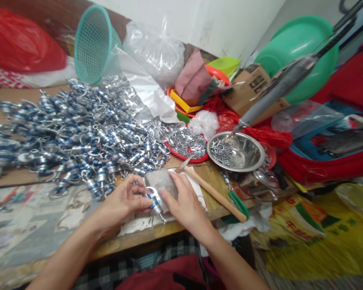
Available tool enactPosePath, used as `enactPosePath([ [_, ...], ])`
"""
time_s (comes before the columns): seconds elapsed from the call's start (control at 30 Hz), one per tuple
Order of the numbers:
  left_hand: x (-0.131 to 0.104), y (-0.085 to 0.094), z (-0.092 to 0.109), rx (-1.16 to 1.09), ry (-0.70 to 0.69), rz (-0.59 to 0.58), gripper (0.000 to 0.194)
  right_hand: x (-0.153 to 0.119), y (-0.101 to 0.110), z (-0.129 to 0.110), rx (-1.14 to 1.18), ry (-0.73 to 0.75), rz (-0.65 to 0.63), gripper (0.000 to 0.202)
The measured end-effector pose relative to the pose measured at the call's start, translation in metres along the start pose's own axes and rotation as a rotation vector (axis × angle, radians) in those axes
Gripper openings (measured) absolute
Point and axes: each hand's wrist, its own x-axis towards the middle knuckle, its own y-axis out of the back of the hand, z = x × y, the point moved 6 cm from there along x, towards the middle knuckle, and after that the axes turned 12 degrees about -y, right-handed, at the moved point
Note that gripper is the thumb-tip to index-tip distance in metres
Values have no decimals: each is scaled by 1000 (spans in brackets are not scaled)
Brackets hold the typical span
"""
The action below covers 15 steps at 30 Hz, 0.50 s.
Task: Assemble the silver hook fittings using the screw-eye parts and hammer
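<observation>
My left hand (131, 197) is closed with thumb and fingertips on a silver metal fitting (155, 203) that has blue bands and a ring at its top end. The fitting lies tilted in front of a grey block (161, 183) on the worktable. My right hand (184, 197) rests at the block's right side, its fingers stretched out and apart, the thumb close to the fitting. A hammer (218, 195) with a wooden handle lies just right of that hand. Left of my hands spreads a big heap of similar blue-banded fittings (87, 137).
Behind the hammer stand a red dish (187, 158) of small flat metal pieces and a steel bowl (245, 155) with pins. A grey-handled tool (278, 92) slants above the bowl. A green-handled tool (239, 204) lies at the table's edge. A turquoise basket (92, 44) stands behind.
</observation>
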Motion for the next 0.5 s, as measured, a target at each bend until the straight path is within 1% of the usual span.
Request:
enactPosePath([
  [0.07,-1,-1,2,-1,2,12,43,6,2,12,21,-64,-7,26],
  [0.13,-1,-3,2,-4,0,10,42,10,11,22,30,-109,5,19],
  [0.17,-1,-3,2,-6,-1,4,42,10,16,23,26,-102,29,18],
  [0.2,-1,-3,2,-6,-2,-2,42,9,21,19,15,-69,56,17],
  [0.27,-1,-3,1,-7,-3,-11,41,2,24,3,-44,65,83,17],
  [0.33,-1,-2,1,-10,-4,-19,41,-9,15,-17,-144,204,37,23],
  [0.37,-1,-2,0,-14,-8,-21,41,-14,10,-25,-197,247,13,27],
  [0.43,0,-2,0,-26,-15,-23,40,-20,1,-34,-278,288,0,30],
  [0.5,0,-2,0,-32,-18,-23,40,-23,-3,-38,-319,303,18,27],
])
